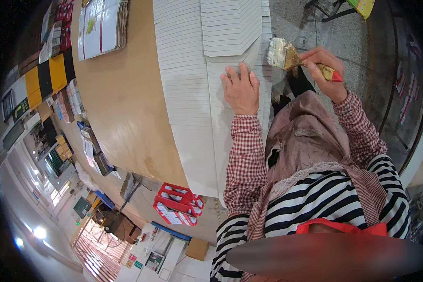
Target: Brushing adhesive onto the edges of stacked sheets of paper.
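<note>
Fanned rows of overlapping white paper or card sheets [183, 84] cover the right part of a tan tabletop [122, 94]. A separate row of pointed-edged sheets [232, 28] lies on top at the far end. My left hand [242, 89] rests flat on the sheets just below that row, fingers spread. Off the table's right edge, my right hand [324, 70] is closed around the handle of a flat paintbrush [293, 57]. White paste coats its bristles, which point left toward the sheets and hang beside their edge. The handle's red end sticks out past my fingers.
A stack of printed white cardboard pieces [101, 28] sits at the table's far left. Red-and-white printed cartons [176, 204] stand beyond the table's near-left edge. A folding stand [336, 10] is on the floor at far right. Machines and boxes fill the room to the left.
</note>
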A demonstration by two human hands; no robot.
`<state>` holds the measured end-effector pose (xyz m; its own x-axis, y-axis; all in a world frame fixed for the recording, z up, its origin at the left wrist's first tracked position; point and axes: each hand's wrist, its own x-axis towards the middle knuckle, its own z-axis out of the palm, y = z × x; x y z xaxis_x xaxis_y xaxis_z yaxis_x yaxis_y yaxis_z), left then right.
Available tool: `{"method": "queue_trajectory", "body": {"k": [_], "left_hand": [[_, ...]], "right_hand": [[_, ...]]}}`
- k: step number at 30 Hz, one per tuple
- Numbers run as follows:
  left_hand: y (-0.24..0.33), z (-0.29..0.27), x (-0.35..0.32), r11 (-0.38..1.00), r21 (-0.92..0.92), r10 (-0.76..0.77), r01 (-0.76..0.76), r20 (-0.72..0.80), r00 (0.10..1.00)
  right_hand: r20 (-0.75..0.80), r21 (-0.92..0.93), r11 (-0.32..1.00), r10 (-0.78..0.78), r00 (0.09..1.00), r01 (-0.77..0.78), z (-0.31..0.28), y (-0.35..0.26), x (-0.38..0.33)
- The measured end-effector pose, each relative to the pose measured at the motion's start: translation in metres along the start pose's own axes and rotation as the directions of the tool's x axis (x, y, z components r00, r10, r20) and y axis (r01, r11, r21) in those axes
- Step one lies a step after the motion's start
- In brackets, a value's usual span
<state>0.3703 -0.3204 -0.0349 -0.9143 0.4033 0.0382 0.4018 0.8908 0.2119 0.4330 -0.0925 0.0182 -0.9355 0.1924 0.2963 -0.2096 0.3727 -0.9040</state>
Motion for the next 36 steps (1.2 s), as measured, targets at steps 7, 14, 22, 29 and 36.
{"method": "queue_trajectory", "body": {"k": [7,14,22,29,36], "left_hand": [[0.01,0.004,-0.023,1.0,0.022,-0.004,0.007,-0.102,0.995],[0.003,0.003,-0.077,0.994,0.044,-0.101,0.101,-0.009,0.995],[-0.011,-0.009,-0.062,0.997,-0.057,-0.041,0.045,0.072,0.997],[-0.012,-0.016,-0.057,0.996,-0.089,-0.013,0.02,0.071,0.997],[-0.006,-0.006,-0.063,1.0,-0.001,-0.003,0.003,-0.043,0.999]], "right_hand": [[0.065,0.049,0.995,0.08,0.995,-0.083,0.007,-0.002,-0.023],[0.039,0.025,0.999,0.042,0.998,-0.043,-0.004,-0.015,-0.025],[0.033,0.038,0.998,0.043,0.999,-0.044,0.018,-0.001,-0.035],[0.061,0.055,0.998,0.033,0.998,-0.036,0.016,-0.019,-0.046],[0.084,0.059,0.996,0.058,0.995,-0.063,0.025,-0.023,-0.068]]}}
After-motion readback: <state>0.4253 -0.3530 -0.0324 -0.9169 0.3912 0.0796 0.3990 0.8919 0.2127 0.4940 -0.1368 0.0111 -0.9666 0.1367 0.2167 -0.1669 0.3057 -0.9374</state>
